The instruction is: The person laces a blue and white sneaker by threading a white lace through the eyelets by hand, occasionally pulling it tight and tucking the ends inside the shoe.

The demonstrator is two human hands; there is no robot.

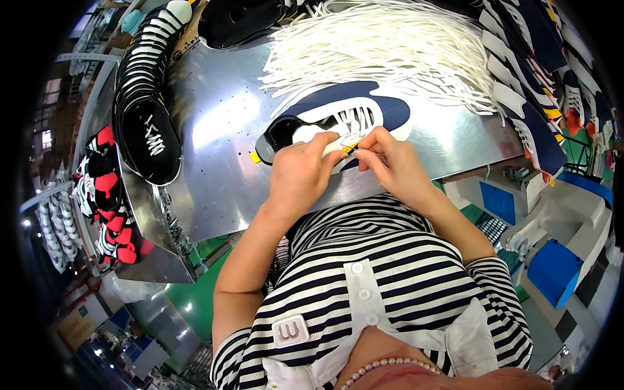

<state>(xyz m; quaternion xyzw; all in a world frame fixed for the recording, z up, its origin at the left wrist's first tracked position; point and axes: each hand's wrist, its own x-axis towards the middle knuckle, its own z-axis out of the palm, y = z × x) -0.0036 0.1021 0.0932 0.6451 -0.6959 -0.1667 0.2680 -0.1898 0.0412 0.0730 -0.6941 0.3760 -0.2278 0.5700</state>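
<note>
Shoe upper: we've got a navy and white flat-lying sneaker upper with white lacing (338,114) on the shiny metal worktable (221,130), just past both our hands.
Which way it points: long axis runs roughly left to right across the view, tipped a bit so the right end sits farther from us. The dark heel opening is at the left end and the rounded toe at the right.
Left hand: our left hand (300,170) lies on the near edge of the upper towards its heel half, fingers curled, with thumb and forefinger pinched close at the white part. Can't tell what exactly is in the pinch.
Right hand: our right hand (393,162) is right next to it, on the near side of the upper at its middle, fingertips pinched together. They meet the left fingertips at a small yellow and black tip (351,148), probably a lace end, too small to be sure.
Yellow tag: a little yellow tab (256,157) pokes out by the heel end, just left of our left hand.
Laces: a big heap of loose white shoelaces (383,45) lies beyond the upper, touching its far side.
Other stock: a stack of black uppers with white stripes (146,91) on the left, a row of navy and white uppers (526,78) down the right side, red and black ones (107,208) off the table's left edge.
</note>
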